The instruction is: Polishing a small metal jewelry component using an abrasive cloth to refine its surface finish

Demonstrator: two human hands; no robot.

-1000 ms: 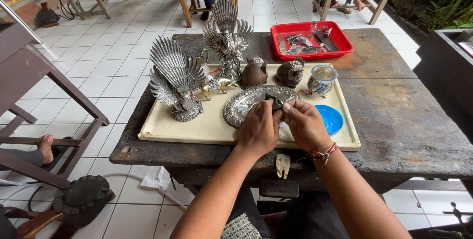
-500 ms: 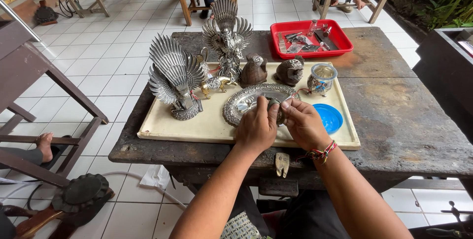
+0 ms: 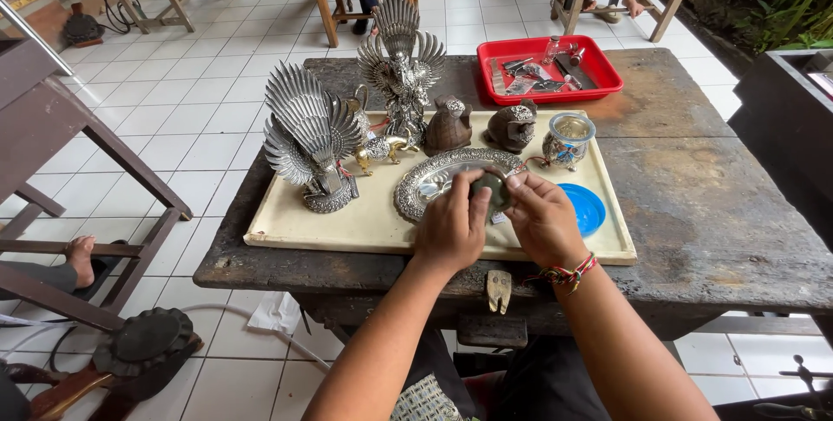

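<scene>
worn wood tabletop point(image 3: 694, 204): both hands, left point(image 3: 451, 230) & right point(image 3: 545, 220), grasp small dark piece point(image 3: 492, 188) over silver tray point(image 3: 442, 180); work looks mid-way.

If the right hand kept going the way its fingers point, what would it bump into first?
The right hand points up-left, already touching the small dark object both hands hold. Past that, probably the oval silver tray, though depth is hard to judge.
</scene>
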